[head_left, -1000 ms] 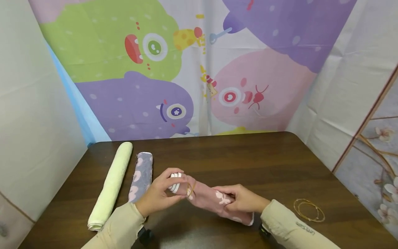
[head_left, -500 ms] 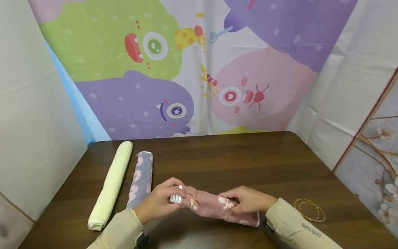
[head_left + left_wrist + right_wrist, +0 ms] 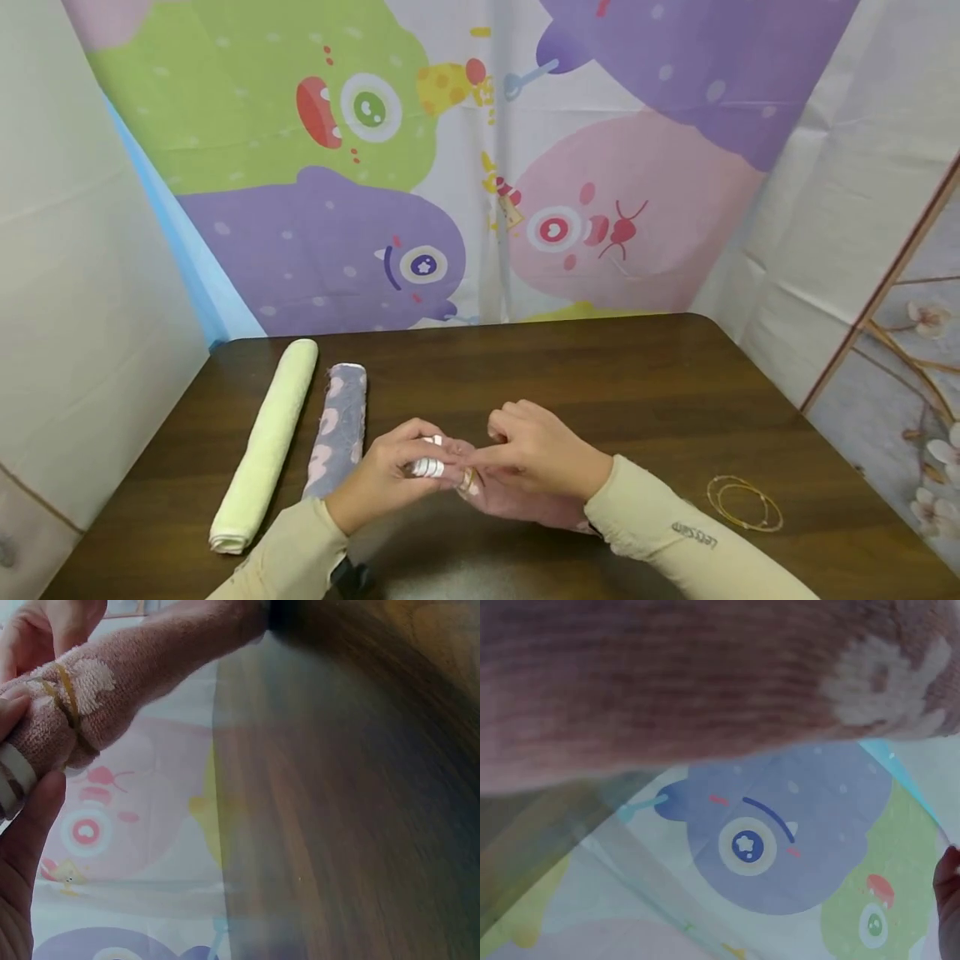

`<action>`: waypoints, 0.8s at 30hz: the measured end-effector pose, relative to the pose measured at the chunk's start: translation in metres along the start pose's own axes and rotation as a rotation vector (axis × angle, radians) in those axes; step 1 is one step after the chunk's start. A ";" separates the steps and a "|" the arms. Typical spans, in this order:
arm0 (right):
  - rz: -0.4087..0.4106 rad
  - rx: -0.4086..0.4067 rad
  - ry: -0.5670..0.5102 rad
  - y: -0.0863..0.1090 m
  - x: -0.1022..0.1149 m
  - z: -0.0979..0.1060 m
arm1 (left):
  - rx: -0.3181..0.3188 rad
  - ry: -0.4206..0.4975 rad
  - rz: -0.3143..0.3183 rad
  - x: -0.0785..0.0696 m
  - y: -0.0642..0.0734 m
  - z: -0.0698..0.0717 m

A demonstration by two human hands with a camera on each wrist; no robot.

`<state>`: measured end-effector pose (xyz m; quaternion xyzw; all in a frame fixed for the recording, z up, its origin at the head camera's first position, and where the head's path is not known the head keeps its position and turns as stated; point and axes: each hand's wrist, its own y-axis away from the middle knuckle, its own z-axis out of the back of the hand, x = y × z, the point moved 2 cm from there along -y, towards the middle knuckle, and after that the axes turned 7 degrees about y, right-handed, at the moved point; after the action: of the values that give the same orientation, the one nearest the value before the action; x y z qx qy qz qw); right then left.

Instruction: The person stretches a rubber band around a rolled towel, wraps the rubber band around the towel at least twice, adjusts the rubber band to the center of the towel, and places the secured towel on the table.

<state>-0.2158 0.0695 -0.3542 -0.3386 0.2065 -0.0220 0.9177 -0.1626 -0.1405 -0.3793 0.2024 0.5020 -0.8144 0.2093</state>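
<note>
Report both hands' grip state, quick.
Left grip: closed, holding the rolled pink towel by its white-striped end.
Right grip: by the rubber band; whether it holds anything can't be told.

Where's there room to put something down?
There's a big bare patch of table at the back, right of the gray roll, and a smaller one between the right hand and gold loops. It's crowded left, where the yellow roll lies by the gray one, and front middle, where the left hand holds the pink roll.

the right hand point(image 3: 546, 450) has moved nearer the rubber band point(image 3: 70, 697).
</note>
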 end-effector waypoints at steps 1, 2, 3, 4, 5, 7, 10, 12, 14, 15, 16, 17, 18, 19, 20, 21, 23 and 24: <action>0.001 0.009 0.024 -0.003 0.001 -0.001 | -0.001 0.007 0.003 0.000 0.000 0.000; 0.000 0.017 0.046 -0.005 0.002 -0.003 | -0.001 0.014 0.000 0.001 -0.001 0.000; -0.003 0.024 0.063 -0.006 0.002 -0.004 | -0.001 0.021 -0.002 0.001 -0.001 0.000; -0.008 0.028 0.079 -0.007 0.002 -0.004 | -0.003 0.033 -0.004 0.002 -0.002 0.000; -0.015 0.027 0.088 -0.008 0.002 -0.004 | -0.005 0.046 -0.006 0.002 -0.002 0.000; -0.024 0.026 0.092 -0.009 0.001 -0.005 | -0.010 0.066 -0.006 0.004 -0.003 0.000; -0.035 0.025 0.086 -0.010 0.000 -0.007 | -0.017 0.077 0.011 0.004 -0.004 0.000; -0.033 0.028 0.104 -0.010 0.001 -0.008 | -0.013 0.062 0.006 0.004 -0.005 -0.001; -0.023 0.034 0.129 -0.009 0.001 -0.010 | -0.006 0.033 -0.015 0.004 -0.007 -0.002; -0.018 0.037 0.144 -0.009 0.002 -0.010 | -0.002 0.015 -0.035 0.004 -0.009 -0.003; -0.015 0.041 0.152 -0.008 0.002 -0.010 | -0.001 0.000 -0.051 0.004 -0.011 -0.004; -0.015 0.044 0.152 -0.008 0.002 -0.010 | -0.001 -0.020 -0.071 0.004 -0.012 -0.004; -0.017 0.045 0.150 -0.008 0.002 -0.010 | -0.003 -0.038 -0.091 0.003 -0.014 -0.004; -0.020 0.042 0.140 -0.007 0.001 -0.010 | -0.004 -0.053 -0.103 0.003 -0.016 -0.004; -0.021 0.038 0.131 -0.007 0.001 -0.010 | -0.004 -0.064 -0.116 0.002 -0.017 -0.004; -0.022 0.033 0.121 -0.007 0.000 -0.010 | -0.004 -0.071 -0.123 0.001 -0.018 -0.004; -0.025 0.019 0.102 -0.006 -0.001 -0.009 | -0.004 -0.091 -0.134 0.000 -0.020 -0.004; -0.023 0.013 0.102 -0.006 -0.001 -0.009 | -0.003 -0.099 -0.134 -0.001 -0.021 -0.004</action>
<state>-0.2199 0.0597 -0.3565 -0.3334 0.2488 -0.0512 0.9079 -0.1730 -0.1278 -0.3654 0.1277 0.5046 -0.8349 0.1791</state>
